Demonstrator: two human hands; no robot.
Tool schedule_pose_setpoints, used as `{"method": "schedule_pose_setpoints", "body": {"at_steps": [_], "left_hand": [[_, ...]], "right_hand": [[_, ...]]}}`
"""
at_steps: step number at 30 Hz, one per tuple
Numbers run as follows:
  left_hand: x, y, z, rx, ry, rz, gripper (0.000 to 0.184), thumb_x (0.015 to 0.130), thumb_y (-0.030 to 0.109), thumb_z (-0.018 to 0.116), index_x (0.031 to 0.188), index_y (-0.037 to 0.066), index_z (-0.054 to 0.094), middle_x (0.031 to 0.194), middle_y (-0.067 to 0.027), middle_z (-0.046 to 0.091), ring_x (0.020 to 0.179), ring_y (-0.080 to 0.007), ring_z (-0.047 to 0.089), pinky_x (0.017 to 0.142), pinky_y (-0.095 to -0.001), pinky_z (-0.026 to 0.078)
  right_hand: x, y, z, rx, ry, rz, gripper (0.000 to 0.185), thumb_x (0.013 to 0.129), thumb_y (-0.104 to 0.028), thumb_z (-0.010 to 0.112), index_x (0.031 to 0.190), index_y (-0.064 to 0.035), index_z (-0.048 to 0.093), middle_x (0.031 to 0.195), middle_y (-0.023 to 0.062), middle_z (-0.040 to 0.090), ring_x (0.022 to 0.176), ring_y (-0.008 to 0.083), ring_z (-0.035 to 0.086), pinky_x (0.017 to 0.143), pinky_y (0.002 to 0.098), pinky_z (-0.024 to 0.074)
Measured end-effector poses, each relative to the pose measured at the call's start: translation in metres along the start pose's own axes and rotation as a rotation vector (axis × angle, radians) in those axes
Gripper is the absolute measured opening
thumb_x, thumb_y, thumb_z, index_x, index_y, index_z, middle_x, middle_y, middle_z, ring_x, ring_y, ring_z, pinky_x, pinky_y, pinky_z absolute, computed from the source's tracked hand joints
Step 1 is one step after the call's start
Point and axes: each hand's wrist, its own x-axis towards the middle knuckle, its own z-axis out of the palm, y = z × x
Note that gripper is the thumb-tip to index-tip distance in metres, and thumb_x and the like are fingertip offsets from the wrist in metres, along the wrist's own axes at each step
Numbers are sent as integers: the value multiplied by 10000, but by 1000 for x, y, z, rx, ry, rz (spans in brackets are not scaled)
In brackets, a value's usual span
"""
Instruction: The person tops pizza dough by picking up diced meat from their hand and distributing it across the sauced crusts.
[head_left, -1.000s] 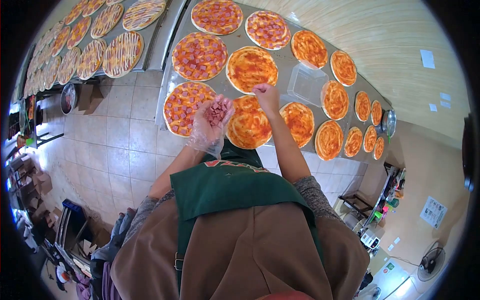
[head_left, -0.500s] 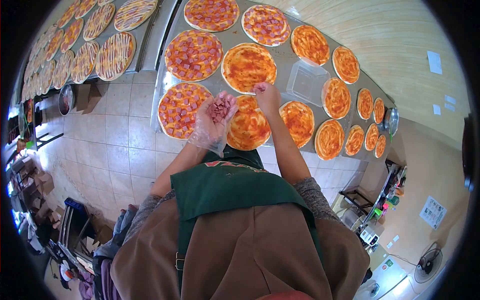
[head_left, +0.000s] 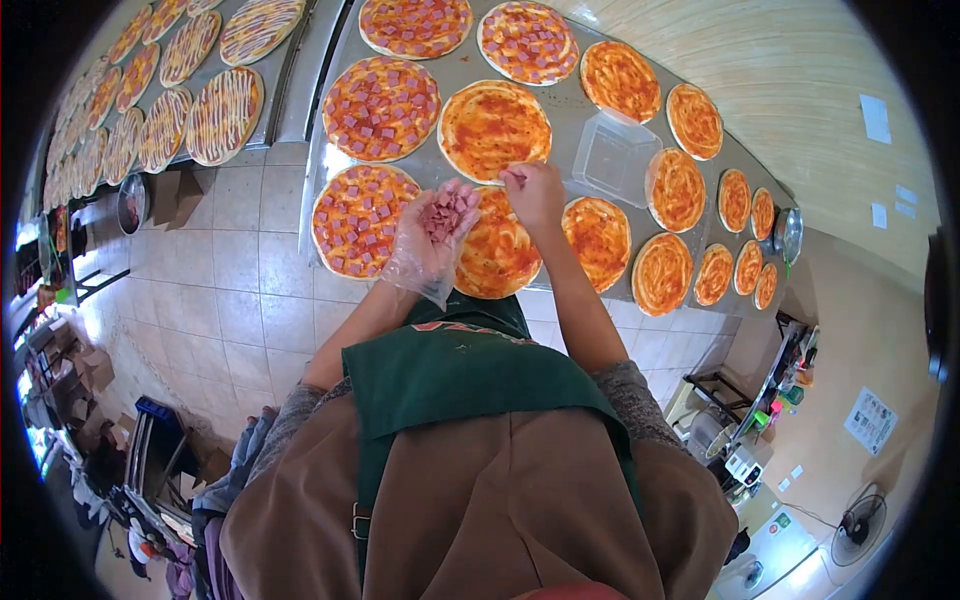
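Note:
My left hand (head_left: 425, 240), cupped palm up in clear plastic, holds a pile of diced ham (head_left: 446, 212). It is over the gap between a ham-topped pizza (head_left: 362, 222) and a sauced pizza base (head_left: 498, 245). My right hand (head_left: 535, 195) is closed in a pinch, with a bit of pink ham at its fingertips. It hovers by the lower edge of another sauced base (head_left: 494, 132), which bears no ham cubes. A clear plastic container (head_left: 610, 160) lies to the right of this hand.
More ham-topped pizzas (head_left: 380, 108) and sauced bases (head_left: 676, 190) cover the metal table (head_left: 560, 120). On a second table at left sit pizzas striped with sauce (head_left: 225, 115). A metal bowl (head_left: 788, 235) stands at the far right end, and a wall borders the back.
The view has shifted slightly. Both hands stay almost in place; the right hand's fingers have turned a little above the sauced base.

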Motion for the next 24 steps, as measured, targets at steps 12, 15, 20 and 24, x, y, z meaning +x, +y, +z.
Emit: {"method": "schedule_pose_setpoints", "body": {"at_steps": [12, 15, 20, 24], "left_hand": [[29, -17, -7, 299, 31, 10, 248, 1015, 201, 520, 1134, 21, 643, 1085, -85, 683, 994, -177, 668, 873, -322, 556], [28, -25, 4, 301, 115, -9, 253, 1015, 179, 527, 1170, 12, 636, 1108, -85, 681, 1001, -174, 667, 880, -317, 552], [26, -28, 20, 333, 90, -9, 278, 1008, 178, 545, 1207, 0, 621, 1105, -93, 680, 1043, -187, 658, 951, -322, 539], [21, -27, 31, 364, 158, -6, 268, 1002, 173, 559, 1197, 0, 624, 1102, -99, 682, 1046, -187, 662, 968, -320, 540]], "right_hand": [[-28, -53, -34, 168, -8, -354, 194, 799, -100, 708, 991, -87, 680, 903, 108, 589, 892, 322, 600, 755, 442, 503], [-27, -40, -27, 209, 14, -322, 152, 812, -87, 702, 962, -80, 678, 906, 113, 622, 870, 309, 632, 750, 406, 519], [-26, -27, -39, 626, -195, 40, 133, 853, -104, 723, 922, -17, 650, 926, 89, 689, 851, 201, 686, 753, 339, 541], [-20, -13, -44, 851, -313, 173, 135, 856, -72, 745, 884, -3, 633, 943, 80, 704, 897, 153, 688, 790, 302, 557]]}}
